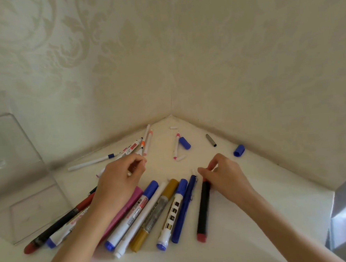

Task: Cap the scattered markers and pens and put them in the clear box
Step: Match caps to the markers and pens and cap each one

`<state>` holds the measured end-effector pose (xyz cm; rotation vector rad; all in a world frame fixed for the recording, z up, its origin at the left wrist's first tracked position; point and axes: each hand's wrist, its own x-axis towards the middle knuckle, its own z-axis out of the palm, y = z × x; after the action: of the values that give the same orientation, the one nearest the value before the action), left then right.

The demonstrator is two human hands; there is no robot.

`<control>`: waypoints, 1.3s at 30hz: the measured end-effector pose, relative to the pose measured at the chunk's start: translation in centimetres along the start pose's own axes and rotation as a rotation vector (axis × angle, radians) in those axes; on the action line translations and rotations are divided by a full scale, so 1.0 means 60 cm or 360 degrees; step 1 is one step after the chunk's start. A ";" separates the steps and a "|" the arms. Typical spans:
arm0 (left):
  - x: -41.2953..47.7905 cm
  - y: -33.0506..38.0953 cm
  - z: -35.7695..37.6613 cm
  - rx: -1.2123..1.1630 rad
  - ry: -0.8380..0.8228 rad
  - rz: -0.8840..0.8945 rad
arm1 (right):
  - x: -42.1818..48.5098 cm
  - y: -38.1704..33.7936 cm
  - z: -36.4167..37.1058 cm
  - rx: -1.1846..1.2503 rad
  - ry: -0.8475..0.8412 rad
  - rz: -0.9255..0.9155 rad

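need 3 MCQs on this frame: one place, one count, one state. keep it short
1. Where does the clear plastic box stand?
A) left of the markers
B) right of the markers
C) in the far corner

2. How many loose blue caps lie on the white table?
A) one
B) two
C) four

3. What is the right hand doing?
A) lying flat, fingers straight
B) pinching the top end of the black marker with red ends
C) holding a blue cap

Key:
1 A: the box fills the left edge of the view.
2 B: one lies beside the thin pink-tipped pen, the other by the right wall.
3 B: its curled fingers meet at the marker's red top.
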<state>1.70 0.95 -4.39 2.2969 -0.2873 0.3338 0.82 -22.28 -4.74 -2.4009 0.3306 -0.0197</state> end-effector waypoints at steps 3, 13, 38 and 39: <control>0.009 -0.016 -0.004 0.0051 0.0078 -0.0117 | 0.017 -0.018 0.007 -0.0292 0.0117 -0.0195; 0.025 -0.051 -0.020 0.0048 0.0322 -0.0388 | 0.172 -0.058 0.037 -0.0414 0.0048 -0.0255; 0.038 -0.029 -0.009 0.0156 0.0074 -0.0009 | 0.052 -0.053 0.016 0.0742 0.0028 -0.0649; 0.033 -0.023 -0.015 0.0027 0.0065 0.0053 | 0.052 -0.049 0.015 0.0893 -0.0034 -0.0637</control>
<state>3.85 2.33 -4.04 2.3013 -0.3036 0.4013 4.63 -20.34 -3.75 -1.8690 -0.1572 -0.2364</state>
